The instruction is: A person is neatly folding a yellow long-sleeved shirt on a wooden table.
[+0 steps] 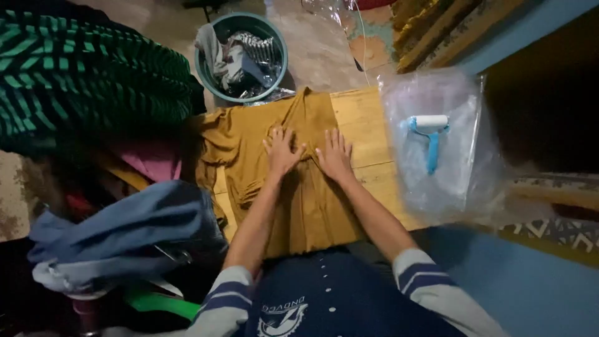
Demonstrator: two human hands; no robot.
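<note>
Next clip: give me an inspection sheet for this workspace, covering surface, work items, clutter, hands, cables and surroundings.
Surface: light wooden board, partly covered.
Work items: mustard-yellow fabric garment spread flat on the board.
Clutter: blue-handled white lint roller lying on clear plastic bags; heap of blue, pink and green-striped clothes beside the board.
Hands: left hand and right hand both flat, fingers spread, pressing the garment.
Cables: thin white cord on the floor.
Surroundings: teal round bucket filled with scraps; blue wall.

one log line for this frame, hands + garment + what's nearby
left hand: flat on mustard garment | right hand: flat on it | surface: wooden board | nearby: blue lint roller on clear plastic bag
</note>
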